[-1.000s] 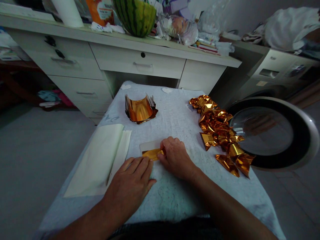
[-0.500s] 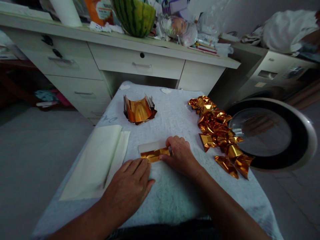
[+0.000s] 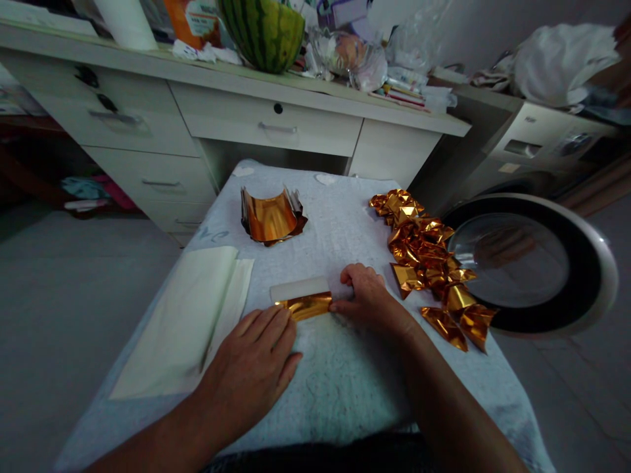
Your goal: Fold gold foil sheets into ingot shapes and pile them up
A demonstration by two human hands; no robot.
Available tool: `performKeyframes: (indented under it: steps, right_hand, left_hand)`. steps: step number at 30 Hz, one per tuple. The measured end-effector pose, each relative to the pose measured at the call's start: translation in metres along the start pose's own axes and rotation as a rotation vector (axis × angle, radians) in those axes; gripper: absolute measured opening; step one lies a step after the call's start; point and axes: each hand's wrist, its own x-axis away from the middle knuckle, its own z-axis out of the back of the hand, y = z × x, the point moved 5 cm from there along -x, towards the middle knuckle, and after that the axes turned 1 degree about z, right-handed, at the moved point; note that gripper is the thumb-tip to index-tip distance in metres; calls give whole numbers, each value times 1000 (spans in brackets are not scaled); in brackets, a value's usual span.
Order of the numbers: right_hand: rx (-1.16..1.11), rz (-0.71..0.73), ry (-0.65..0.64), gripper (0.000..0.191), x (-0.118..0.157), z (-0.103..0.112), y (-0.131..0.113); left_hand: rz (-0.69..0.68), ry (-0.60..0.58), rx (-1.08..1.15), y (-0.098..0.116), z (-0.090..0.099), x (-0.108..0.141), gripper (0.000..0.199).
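A strip of gold foil (image 3: 309,305) lies on the cloth-covered table against a whitish roll or strip (image 3: 299,288). My left hand (image 3: 256,348) lies flat with its fingertips on the foil's left end. At the right end, my right hand (image 3: 367,294) has its thumb tip by the foil's corner, its fingers curled and apart from the thumb, holding nothing visible. Folded gold foil pieces (image 3: 426,253) are heaped to the right. A curved stack of gold sheets (image 3: 273,217) stands farther back. White paper (image 3: 182,322) lies left of my left hand.
Behind the table (image 3: 340,226) is a white desk (image 3: 315,135) bearing a cut watermelon (image 3: 263,33), a white roll (image 3: 128,23) and plastic bags. A washing machine's open round door (image 3: 522,263) reaches the table's right side.
My right hand has moved right, off the foil and the whitish piece, and its thumb and fingers have parted. My left hand stays on the foil.
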Motion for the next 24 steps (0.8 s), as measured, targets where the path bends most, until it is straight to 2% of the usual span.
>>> performKeyframes:
  steps: [4,9,14,18,22,24]
  right_hand:
    - [-81,57,3,30,1,6,1]
    - [-268,210,146,18,1,19,-12]
    - [-288,384,107,15,2,12,-26]
    - [-210,357,55,23,0,5,-21]
    - [-195,331,30,28,-1,5,-18]
    - [-185,325,23,26,-1,6,-18]
  left_hand:
    - [15,-51,54,-4,-8,3,29]
    - [6,-75,53,-5,-11,2,30]
    - [5,-80,27,-4,-12,3,35]
    - [-1,-103,17,-2,-13,1,42]
    - [17,-159,4,-4,-10,-15,32]
    - [17,-223,12,-6,-8,-26,26]
